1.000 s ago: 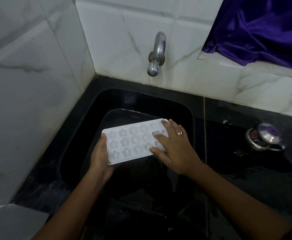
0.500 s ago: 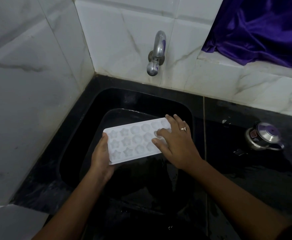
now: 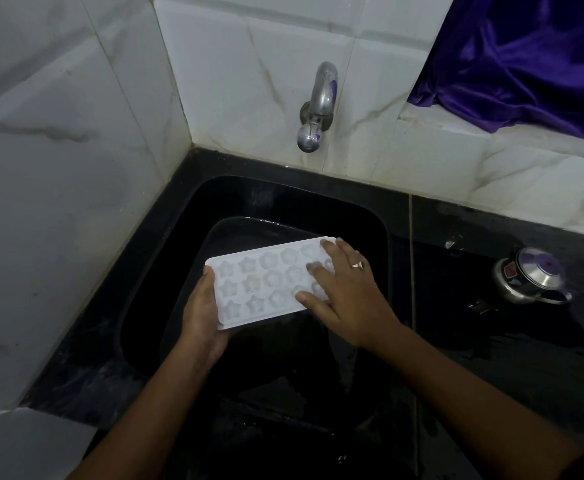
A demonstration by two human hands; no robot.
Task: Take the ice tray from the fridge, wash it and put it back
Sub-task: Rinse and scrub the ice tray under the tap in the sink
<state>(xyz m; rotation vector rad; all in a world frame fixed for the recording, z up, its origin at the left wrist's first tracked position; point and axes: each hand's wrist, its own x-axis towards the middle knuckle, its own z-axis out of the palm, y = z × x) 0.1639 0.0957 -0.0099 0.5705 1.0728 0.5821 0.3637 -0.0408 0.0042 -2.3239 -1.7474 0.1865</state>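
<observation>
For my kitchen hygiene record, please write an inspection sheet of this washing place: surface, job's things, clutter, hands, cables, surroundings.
Surface: black counter, wet-looking in places, around a black sink.
Job's things: white ice tray held over the sink, cavities up.
Clutter: steel pot on the counter, right of the sink.
Hands: left hand grips the tray's left end; right hand lies flat on its right end.
Cables: nothing seen.
Surroundings: tap on white tiled wall, no water flowing; purple cloth on the ledge.

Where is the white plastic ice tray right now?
Head view, centre: the white plastic ice tray is over the black sink, below the chrome wall tap, between the left hand and right hand.
</observation>
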